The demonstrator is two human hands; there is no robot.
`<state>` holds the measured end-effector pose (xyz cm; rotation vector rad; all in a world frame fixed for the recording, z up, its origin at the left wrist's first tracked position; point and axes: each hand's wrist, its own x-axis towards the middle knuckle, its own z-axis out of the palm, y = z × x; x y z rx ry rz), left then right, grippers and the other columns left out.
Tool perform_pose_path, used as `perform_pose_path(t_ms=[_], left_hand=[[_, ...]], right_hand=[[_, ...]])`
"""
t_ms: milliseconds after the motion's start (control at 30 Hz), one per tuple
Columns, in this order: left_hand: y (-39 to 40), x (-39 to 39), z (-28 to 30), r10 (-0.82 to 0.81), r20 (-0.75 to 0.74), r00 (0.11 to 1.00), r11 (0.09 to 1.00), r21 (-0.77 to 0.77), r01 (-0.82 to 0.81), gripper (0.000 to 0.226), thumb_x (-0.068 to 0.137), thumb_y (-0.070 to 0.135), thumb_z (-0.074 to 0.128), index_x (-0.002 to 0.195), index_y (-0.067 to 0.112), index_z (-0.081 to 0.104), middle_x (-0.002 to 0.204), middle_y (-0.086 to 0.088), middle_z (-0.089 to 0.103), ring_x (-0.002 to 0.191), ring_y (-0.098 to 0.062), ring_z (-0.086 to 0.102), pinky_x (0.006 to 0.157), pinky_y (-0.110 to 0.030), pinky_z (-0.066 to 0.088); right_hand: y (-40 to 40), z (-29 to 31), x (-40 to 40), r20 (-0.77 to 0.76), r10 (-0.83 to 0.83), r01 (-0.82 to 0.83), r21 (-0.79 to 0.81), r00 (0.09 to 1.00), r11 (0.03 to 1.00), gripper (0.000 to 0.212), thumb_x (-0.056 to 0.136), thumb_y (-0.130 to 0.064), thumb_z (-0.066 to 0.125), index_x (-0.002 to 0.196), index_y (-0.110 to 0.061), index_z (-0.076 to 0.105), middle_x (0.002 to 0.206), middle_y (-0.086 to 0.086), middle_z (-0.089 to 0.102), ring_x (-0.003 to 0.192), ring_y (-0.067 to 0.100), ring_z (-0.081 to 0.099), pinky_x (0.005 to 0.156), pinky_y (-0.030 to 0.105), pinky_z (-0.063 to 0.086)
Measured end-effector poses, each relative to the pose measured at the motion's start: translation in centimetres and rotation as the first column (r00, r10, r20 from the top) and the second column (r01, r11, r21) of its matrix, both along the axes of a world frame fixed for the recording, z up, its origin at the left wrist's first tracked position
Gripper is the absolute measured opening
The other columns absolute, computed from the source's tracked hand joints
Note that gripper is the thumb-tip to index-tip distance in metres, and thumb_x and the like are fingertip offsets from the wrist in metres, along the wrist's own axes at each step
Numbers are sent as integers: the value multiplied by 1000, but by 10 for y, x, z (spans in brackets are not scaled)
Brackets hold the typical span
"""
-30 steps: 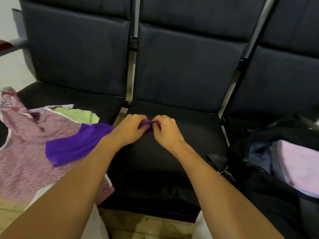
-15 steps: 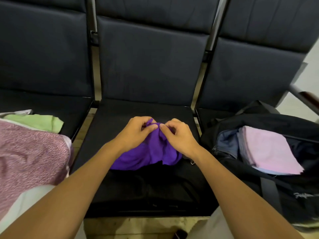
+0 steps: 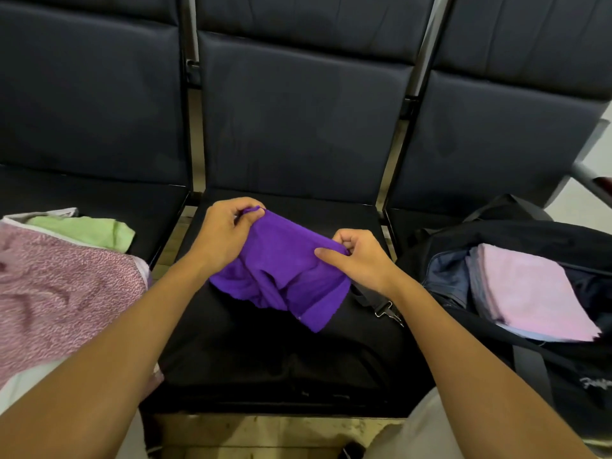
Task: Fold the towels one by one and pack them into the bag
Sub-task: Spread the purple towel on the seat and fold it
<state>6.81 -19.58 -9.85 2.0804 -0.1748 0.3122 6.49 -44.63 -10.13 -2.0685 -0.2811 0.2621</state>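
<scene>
Both hands pinch the top edge of the purple towel (image 3: 281, 276) over the middle seat (image 3: 265, 359) — the left hand (image 3: 225, 236) at one corner, the right hand (image 3: 357, 260) at the other. The cloth hangs crumpled between them. The open black bag (image 3: 496, 233) on the right seat holds a folded pink towel (image 3: 530, 293); more towels (image 3: 59, 286) lie piled on the left seat.

You find only one piece of lettering here: a small white script mark on the side of the black bag (image 3: 530, 366), at the right edge near the lower corner. It is cut off by the frame and too blurred for you to read. No label, number or sign shows on anything else.
</scene>
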Motion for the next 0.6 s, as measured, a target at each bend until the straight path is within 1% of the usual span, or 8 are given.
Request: perform_pose_path(t_ms=[100, 200, 233, 300, 367, 433, 500, 600], left_hand=[[13, -1, 2, 68, 34, 997, 997, 26, -69, 19, 95, 9, 57, 106, 12, 73, 97, 6, 68, 89, 6, 59, 76, -3, 42], [26, -7, 6, 108, 96, 990, 993, 27, -111, 19, 94, 6, 58, 107, 9, 73, 94, 5, 68, 80, 18, 58, 69, -1, 44], [30, -8, 8, 118, 111, 987, 992, 19, -121, 19, 94, 6, 59, 106, 9, 73, 89, 7, 69, 75, 15, 59, 67, -4, 47], [37, -12, 11, 145, 112, 983, 989, -1, -146, 18, 95, 7, 58, 103, 11, 73, 66, 20, 65, 56, 5, 59, 57, -11, 49], [43, -15, 12, 192, 81, 978, 981, -35, -190, 16, 97, 10, 56, 102, 14, 70, 49, 17, 60, 39, -11, 55, 49, -19, 49], [48, -16, 13, 234, 54, 971, 970, -76, -230, 15, 98, 13, 55, 105, 14, 68, 57, 11, 64, 38, -17, 57, 46, -20, 50], [52, -17, 14, 275, 69, 959, 958, -105, -267, 15, 98, 14, 55, 107, 15, 67, 71, 1, 67, 43, -13, 62, 42, -18, 50], [59, -21, 19, 350, 166, 922, 933, -149, -328, 12, 98, 12, 55, 98, 18, 65, 73, 7, 63, 48, -4, 61, 44, -13, 49]], right_hand=[[-8, -2, 3, 104, 4, 5, -83, 995, 997, 9, 90, -16, 70, 89, -15, 61, 83, 7, 69, 76, 19, 69, 68, 30, 58], [-13, -4, 7, 167, -19, 42, -140, 986, 989, 20, 90, -10, 70, 91, -28, 62, 92, -2, 66, 83, 14, 66, 74, 28, 58], [-15, -4, 8, 186, -25, 54, -153, 982, 987, 23, 90, -9, 68, 92, -31, 63, 94, -4, 66, 86, 12, 66, 76, 27, 58], [-18, -2, 10, 216, -32, 72, -179, 976, 981, 23, 93, -7, 65, 96, -30, 66, 96, -6, 68, 90, 10, 66, 77, 27, 59], [-20, -2, 12, 230, -46, 94, -201, 972, 975, 21, 95, -9, 62, 102, -27, 69, 95, -7, 70, 91, 9, 68, 76, 29, 61], [-22, -3, 14, 257, -65, 131, -248, 964, 960, 19, 97, -14, 61, 107, -25, 72, 94, -8, 71, 90, 9, 68, 77, 34, 62], [-23, -5, 17, 321, -77, 187, -331, 944, 925, 22, 98, -15, 59, 114, -25, 72, 96, -6, 72, 90, 12, 67, 77, 40, 61], [-24, -5, 19, 380, -134, 280, -361, 915, 890, 29, 99, -14, 55, 120, -28, 70, 106, -3, 72, 99, 20, 65, 80, 45, 59]])
